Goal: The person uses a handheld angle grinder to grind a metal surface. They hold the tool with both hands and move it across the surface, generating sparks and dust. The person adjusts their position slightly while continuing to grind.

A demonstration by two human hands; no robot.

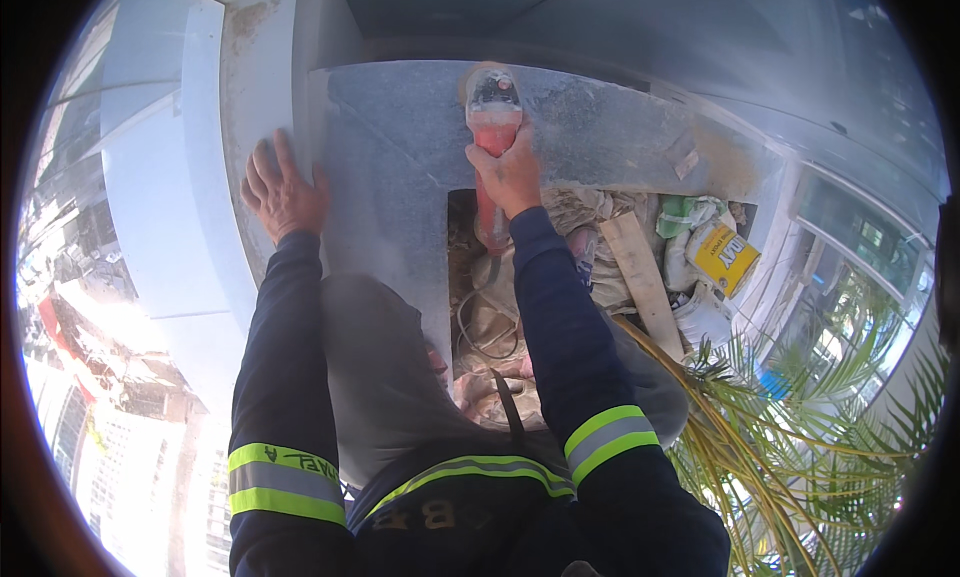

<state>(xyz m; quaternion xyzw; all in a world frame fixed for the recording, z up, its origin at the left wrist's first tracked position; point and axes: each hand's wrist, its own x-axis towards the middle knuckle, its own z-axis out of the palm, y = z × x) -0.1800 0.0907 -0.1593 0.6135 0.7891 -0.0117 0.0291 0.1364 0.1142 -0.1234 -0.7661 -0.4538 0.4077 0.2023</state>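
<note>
My right hand (pixel 514 175) is wrapped round the red body of a dusty angle grinder (pixel 494 133). The tool's head rests on or just over a grey, dust-covered slab (pixel 395 112); its contact face is hidden underneath. Behind my hand the grinder's rear end hangs over an opening in the slab. Off to the left, my left hand (pixel 285 197) lies with fingers spread on a pale upright panel (pixel 262 87) beside the slab. It holds nothing.
Inside the opening lie crumpled sacks (pixel 490 307), a looped cord (pixel 470 339), a wooden board (pixel 640 277) and a yellow packet (pixel 722 259). Palm fronds (pixel 770 447) crowd the lower right. Glazed window frames (pixel 860 247) stand at right. Bright open ground shows far below at left.
</note>
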